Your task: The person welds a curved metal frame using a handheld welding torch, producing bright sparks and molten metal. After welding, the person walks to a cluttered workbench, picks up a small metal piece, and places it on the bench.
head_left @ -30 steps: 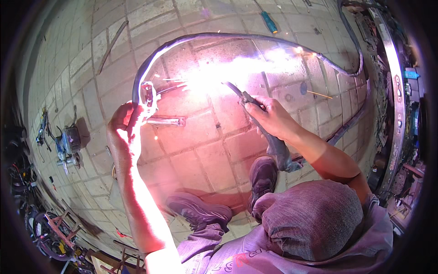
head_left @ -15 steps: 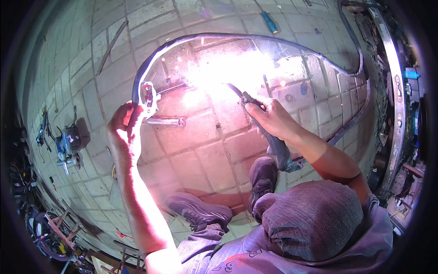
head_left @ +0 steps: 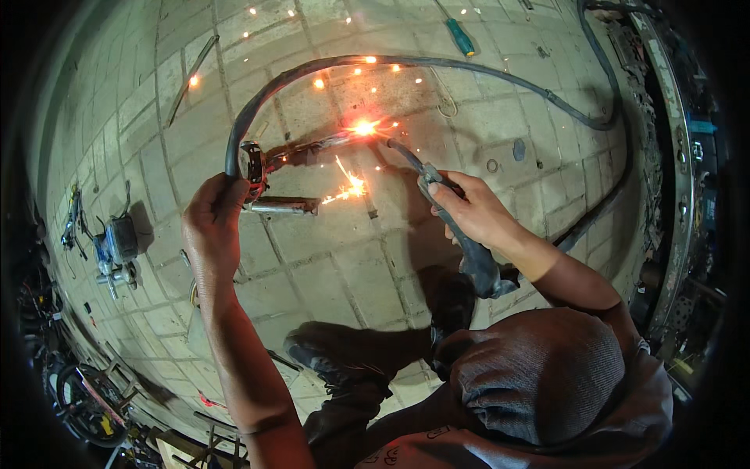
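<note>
My right hand [head_left: 473, 207] is closed around a welding electrode holder [head_left: 457, 223], whose dark tip points up and left. Beside that tip, a glowing orange spot [head_left: 364, 127] burns on a dark metal bar [head_left: 316, 144], throwing sparks. The bar runs left to a round metal end piece [head_left: 251, 162] with some red on it. My left hand [head_left: 212, 223] has its fingers closed on a thick black cable [head_left: 233, 148], right beside that end piece. A short metal tube [head_left: 285, 205] extends from near my left fingertips. My palm hides how the cable ends.
The cable arches over the paved floor [head_left: 328, 273]. A green screwdriver [head_left: 461, 37] and a thin rod [head_left: 193, 82] lie at the far side. On the left sits a small boxy metal part [head_left: 119, 238]. A long metal rail [head_left: 680, 172] edges the right. My shoe [head_left: 320, 348] stands near.
The blinding white arc has died down to a small orange glow with scattered sparks, and the scene has darkened. Both hands keep nearly the same place and hold.
</note>
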Tool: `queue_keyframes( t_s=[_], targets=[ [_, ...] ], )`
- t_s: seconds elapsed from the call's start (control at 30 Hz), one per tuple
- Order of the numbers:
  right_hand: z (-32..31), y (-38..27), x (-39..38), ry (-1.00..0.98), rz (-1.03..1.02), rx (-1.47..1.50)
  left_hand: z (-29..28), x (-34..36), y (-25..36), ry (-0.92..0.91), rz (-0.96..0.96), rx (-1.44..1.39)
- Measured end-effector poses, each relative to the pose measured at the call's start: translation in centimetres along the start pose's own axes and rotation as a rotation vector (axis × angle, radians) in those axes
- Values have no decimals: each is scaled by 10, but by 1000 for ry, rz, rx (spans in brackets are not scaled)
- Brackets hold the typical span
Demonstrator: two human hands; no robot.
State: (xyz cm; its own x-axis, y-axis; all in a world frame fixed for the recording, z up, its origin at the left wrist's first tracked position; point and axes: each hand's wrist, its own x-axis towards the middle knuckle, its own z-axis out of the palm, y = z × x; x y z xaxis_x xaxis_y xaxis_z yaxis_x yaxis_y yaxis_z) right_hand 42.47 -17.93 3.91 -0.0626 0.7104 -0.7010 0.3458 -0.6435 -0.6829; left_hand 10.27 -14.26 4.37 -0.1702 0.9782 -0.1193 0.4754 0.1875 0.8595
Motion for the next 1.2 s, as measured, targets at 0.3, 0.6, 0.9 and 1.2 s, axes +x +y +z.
queue_keyframes(
  t_s=[0.3, 0.6, 0.9, 1.2],
  targets=[
    [2, -8, 7, 3, -2, -41, 2, -1, 0, -8, 8, -46],
    [2, -1, 15, 6, -50, -95, 5, 8, -4, -83, -27, -515],
    [0, -3, 14, 36, -86, -137, -2, 9, -18, -82, -35, -374],
    [-1, 10, 23, 37, -34, -89, -1, 4, -11, -48, 30, -151]
  ],
)
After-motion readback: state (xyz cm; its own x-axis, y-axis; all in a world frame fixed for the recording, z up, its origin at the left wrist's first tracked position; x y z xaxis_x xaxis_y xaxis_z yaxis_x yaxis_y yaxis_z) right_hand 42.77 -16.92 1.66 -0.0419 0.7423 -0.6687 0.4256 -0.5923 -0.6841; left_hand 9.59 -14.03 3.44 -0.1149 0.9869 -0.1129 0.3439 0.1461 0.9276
